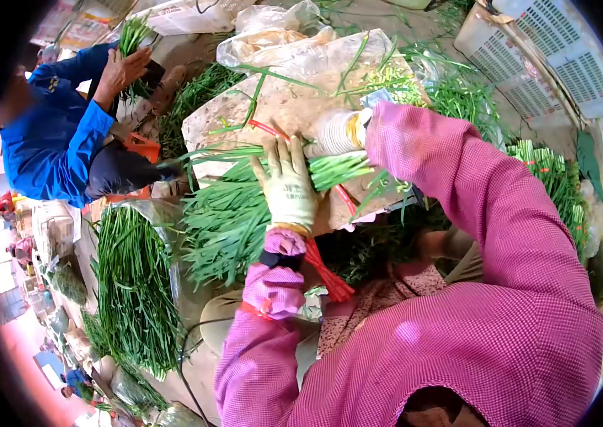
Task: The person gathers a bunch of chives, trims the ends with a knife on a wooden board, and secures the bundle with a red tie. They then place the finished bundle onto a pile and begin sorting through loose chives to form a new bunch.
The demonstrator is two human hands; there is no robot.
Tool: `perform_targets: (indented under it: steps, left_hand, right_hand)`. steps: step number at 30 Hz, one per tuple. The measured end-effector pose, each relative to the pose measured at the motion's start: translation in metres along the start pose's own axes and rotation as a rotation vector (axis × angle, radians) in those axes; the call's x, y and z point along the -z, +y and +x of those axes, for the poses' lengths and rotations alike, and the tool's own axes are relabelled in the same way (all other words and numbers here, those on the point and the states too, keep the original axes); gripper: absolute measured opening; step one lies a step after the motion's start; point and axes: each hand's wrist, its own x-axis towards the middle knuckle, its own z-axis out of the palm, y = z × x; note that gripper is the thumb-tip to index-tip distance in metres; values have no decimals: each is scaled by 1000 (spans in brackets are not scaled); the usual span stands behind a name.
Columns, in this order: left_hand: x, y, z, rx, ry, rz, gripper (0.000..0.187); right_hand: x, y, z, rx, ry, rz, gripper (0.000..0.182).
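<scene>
- Head view, on my far-off screen: the green leaves (220,224) lie across the near side of the counter (220,129), and their floppy tips seem to hang over its near left corner.
- The left hand (289,191) sits on top of them. Its fingers are flat and a little apart, not curled round anything.
- The right hand (333,135) is by the pale stalks (348,168), nearer the middle of the counter. I can't tell if its fingers are apart or together; they are blurry and part hidden.
- A red strip (344,199) runs under the stalks, on the counter. I think it could slide or twist if the stalks get dragged.
- If the left hand lifts too soon, I think the leaves could fan out and slip off the counter's near left corner, because their tips look heavy and loose.
- If it pushes too hard, soft leaves could bend or squash.
- Red ties (328,277) dangle just off the counter's near edge and could snag a sleeve.
- Leaves look thin, flat and shiny; stalks look straight and smooth.
- The counter is pale and dusty. At its far edge, a plastic bag (276,44) is crinkly and see-through.
</scene>
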Motion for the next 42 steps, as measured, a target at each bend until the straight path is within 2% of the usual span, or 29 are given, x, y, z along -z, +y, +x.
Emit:
perform_targets:
  steps: [1, 2, 3, 5, 7, 8, 9, 11, 12, 13, 14, 15, 17, 18, 21, 22, 23, 25, 26, 27, 29, 31, 32, 33, 35, 37, 39, 41, 42]
  left_hand:
    - [-1, -4, 10, -25, -13, -2, 110]
    - [-4, -8, 19, -31, -52, 7, 108]
    - [-9, -13, 27, -32, -70, -31, 109]
    - [-10, -13, 25, -25, -7, -67, 111]
    - [-6, -11, 16, 1, -9, -23, 116]
    - [-2, -7, 12, 21, -6, -32, 116]
    - [0, -3, 6, 38, -11, -42, 117]
    - [-5, -2, 1, 25, 2, -58, 117]
    - [-7, -2, -2, 18, 20, -75, 117]
    - [-9, -2, -2, 17, 23, -75, 117]
    - [-9, -3, -2, 24, 49, -85, 117]
    - [-11, -4, -4, 30, 73, -94, 117]
    - [-10, -3, -6, 32, 98, -98, 117]
    - [-9, -2, -8, 33, 95, -71, 117]
    - [-4, 5, -12, 32, 105, -38, 118]
    - [-3, 6, -13, 18, 94, -18, 119]
    - [-2, 7, -15, 5, 80, 2, 120]
    - [-1, 9, -14, 6, -13, 28, 122]
    - [-3, 8, -14, -4, -10, 18, 122]
    - [-6, 7, -13, -7, -4, 7, 122]
    - [-11, 4, -13, 0, -13, -41, 123]
    - [-18, 4, -15, 20, -2, -32, 123]
    - [-20, 4, -18, 13, 33, -56, 123]
    - [-22, 4, -18, 16, 35, -41, 123]
    - [-24, 5, -18, 52, -2, 16, 125]
    - [-21, 6, -19, 84, -10, 17, 126]
    - [-20, 0, -15, 112, 19, 59, 128]
    - [-17, -11, -6, 151, -5, 76, 124]
    - [-14, -18, -2, 120, -29, 28, 122]
  right_hand:
    - [2, 5, 3, -18, 25, 0, 59]
    - [22, 6, -7, -36, -78, 201, 59]
    - [17, 12, -8, -45, -83, 208, 59]
    - [11, 27, -14, -146, 501, 445, 55]
    - [0, 40, -39, -313, 735, 931, 56]
    - [-22, 46, -40, -194, 1027, 1137, 56]
    - [-31, 60, -45, -193, 995, 1253, 64]
    - [-60, 75, -41, -346, 819, 1502, 62]
    - [-56, 59, -58, -352, 863, 1507, 60]
    - [-48, 42, -74, -352, 906, 1507, 58]
    - [-67, 49, -74, -202, 954, 1510, 52]
    - [-69, 45, -85, -202, 955, 1509, 52]
    - [-69, 35, -106, -265, 815, 1106, 36]
    - [-63, 32, -113, -262, 615, 1241, 31]
    - [-42, 35, -101, -331, 523, 1274, 23]
    - [-19, 35, -103, -440, 460, 840, 21]
    - [-19, 38, -91, -434, 457, 843, 21]
    - [-25, 53, -61, -85, 425, 203, 25]
    - [-20, 51, -42, -189, 258, 29, 30]
    - [21, 20, -59, -503, 51, 373, 34]
    - [22, 28, -47, -344, 51, 269, 37]
    - [36, 25, -44, -388, 201, 75, 39]
    - [55, 23, -44, -370, 232, 100, 42]
    - [54, 26, -29, -322, 414, 69, 46]
    - [65, 8, -12, -143, 393, 176, 50]
    - [42, -2, 22, 4, 440, 117, 52]
    - [31, -13, 41, 6, 93, -7, 61]
    - [-9, -10, 54, 44, 114, -3, 63]
    - [-10, -12, 44, 2, 87, 123, 61]
